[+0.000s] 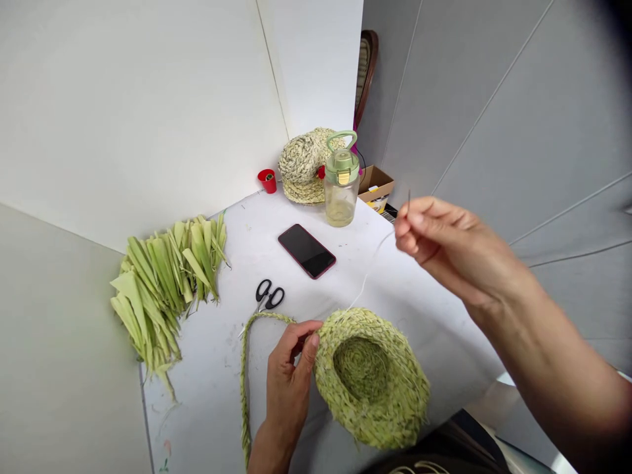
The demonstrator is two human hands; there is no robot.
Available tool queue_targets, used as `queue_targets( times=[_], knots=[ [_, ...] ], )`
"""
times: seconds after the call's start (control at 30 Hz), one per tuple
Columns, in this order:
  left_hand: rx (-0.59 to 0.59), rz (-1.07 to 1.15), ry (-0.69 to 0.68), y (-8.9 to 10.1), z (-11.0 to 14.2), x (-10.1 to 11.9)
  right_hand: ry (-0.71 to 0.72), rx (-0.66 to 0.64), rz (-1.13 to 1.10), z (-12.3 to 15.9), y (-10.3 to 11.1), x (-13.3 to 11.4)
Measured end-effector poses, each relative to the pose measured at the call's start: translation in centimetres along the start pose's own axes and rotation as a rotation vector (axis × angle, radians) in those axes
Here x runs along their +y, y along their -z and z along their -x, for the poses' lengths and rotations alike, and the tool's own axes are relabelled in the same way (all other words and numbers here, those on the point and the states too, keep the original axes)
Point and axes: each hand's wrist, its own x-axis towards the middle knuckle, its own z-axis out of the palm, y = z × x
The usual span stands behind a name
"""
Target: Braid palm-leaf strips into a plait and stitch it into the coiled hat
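Note:
My left hand (289,375) pinches the rim of a green woven straw hat (405,395), which is tilted so its hollow crown faces me. From the hat's edge a long braid (244,388) runs behind that hand and down the table's left side. Raised up and to the right, my right hand (439,234) is closed on a thin needle (409,197), its tip pointing up past the fingers. A pale thread (366,276) stretches in a loose curve between the right hand and the hat's upper edge.
Black-handled scissors (269,296) lie beyond the braid, and a phone (307,251) farther back. Corn husks (158,283) are heaped at the left. Along the back are a red cup (267,181), woven hats (301,164), a bottle (342,191) and a cardboard box (378,184).

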Motion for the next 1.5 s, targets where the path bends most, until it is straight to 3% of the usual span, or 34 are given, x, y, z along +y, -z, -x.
queue_targets(
  times=[0.13, 0.27, 0.4, 0.63, 1.17, 1.5],
  knots=[
    [0.038, 0.084, 0.067, -0.3, -0.1, -0.2, -0.004, -0.193, 0.427, 4.0, -1.7, 2.5],
    [0.053, 0.099, 0.125, -0.5, -0.2, -0.3, 0.094, -0.437, 0.838, 7.1, -2.9, 5.1],
    [0.043, 0.063, 0.196, -0.6, -0.2, -0.2, 0.198, -0.511, 1.091, 8.0, -3.3, 6.6],
    [0.051, 0.093, 0.179, -0.6, -0.2, -0.1, 0.266, -0.513, 1.127, 7.4, -3.8, 6.7],
    [0.044, 0.136, 0.175, -0.8, 0.1, -0.2, 0.221, -0.516, 1.148, 7.6, -4.3, 7.1],
    [0.038, 0.209, 0.203, -0.7, 0.0, 0.0, 0.261, -0.453, 1.005, 7.9, -4.4, 8.2]
  ],
)
